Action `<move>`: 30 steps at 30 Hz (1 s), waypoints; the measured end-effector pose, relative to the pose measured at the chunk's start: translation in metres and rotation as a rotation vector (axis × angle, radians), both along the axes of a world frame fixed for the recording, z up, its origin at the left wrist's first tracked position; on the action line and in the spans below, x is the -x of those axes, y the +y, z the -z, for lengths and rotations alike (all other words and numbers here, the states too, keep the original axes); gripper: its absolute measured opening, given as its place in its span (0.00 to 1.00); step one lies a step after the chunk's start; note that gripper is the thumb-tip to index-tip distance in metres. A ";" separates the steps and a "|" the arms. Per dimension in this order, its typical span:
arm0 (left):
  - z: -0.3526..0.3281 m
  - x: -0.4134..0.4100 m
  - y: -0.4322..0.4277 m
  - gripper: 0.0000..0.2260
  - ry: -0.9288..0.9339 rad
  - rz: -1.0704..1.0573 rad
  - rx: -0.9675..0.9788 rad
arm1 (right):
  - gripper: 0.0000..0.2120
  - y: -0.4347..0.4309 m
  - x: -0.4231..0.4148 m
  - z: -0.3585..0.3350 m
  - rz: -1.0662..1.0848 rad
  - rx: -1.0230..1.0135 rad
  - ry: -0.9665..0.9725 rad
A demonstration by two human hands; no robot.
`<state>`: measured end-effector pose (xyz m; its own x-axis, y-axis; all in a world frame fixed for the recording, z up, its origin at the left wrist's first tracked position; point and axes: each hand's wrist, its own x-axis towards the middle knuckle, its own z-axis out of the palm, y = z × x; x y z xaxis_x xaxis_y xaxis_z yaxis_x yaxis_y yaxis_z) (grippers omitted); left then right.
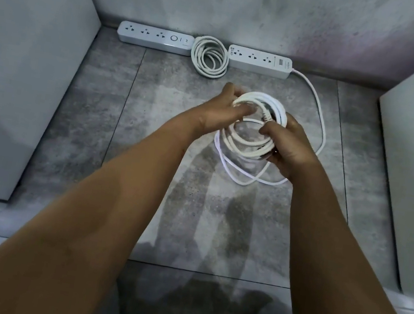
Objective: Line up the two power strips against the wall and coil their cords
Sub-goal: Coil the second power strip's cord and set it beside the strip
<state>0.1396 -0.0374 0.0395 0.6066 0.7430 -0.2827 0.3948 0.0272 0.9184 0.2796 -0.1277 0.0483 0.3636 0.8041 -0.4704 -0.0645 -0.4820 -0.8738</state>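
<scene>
Gripping a half-wound white cord (251,134) above the floor (99,112): left hand (221,113) and right hand (290,148), fingers clenched on opposite sides of the loops (loose slack trailing to the tiles). Lying along the wall (224,5), two power strips, left strip (155,40) and right strip (260,61), with a finished coil (210,56) between, touching both.
</scene>
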 end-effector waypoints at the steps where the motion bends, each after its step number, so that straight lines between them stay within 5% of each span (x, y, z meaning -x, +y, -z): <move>1: 0.001 0.000 -0.001 0.13 -0.032 -0.047 0.073 | 0.13 0.001 0.000 0.000 0.041 -0.013 0.002; 6: -0.006 -0.001 -0.005 0.23 -0.188 -0.199 0.372 | 0.10 0.003 -0.002 0.003 0.121 -0.037 0.057; 10: -0.006 -0.002 -0.006 0.13 -0.235 -0.285 0.398 | 0.12 0.005 0.001 0.011 0.140 -0.044 -0.008; 16: -0.002 -0.004 -0.010 0.13 -0.233 -0.437 0.449 | 0.17 0.009 0.005 0.023 0.305 -0.159 -0.066; 21: -0.007 -0.012 -0.022 0.06 -0.326 -0.381 0.564 | 0.19 0.015 0.008 0.026 0.422 -0.175 -0.170; 30: -0.015 -0.021 -0.022 0.14 -0.313 -0.416 0.585 | 0.19 0.015 0.015 0.029 0.460 -0.146 -0.275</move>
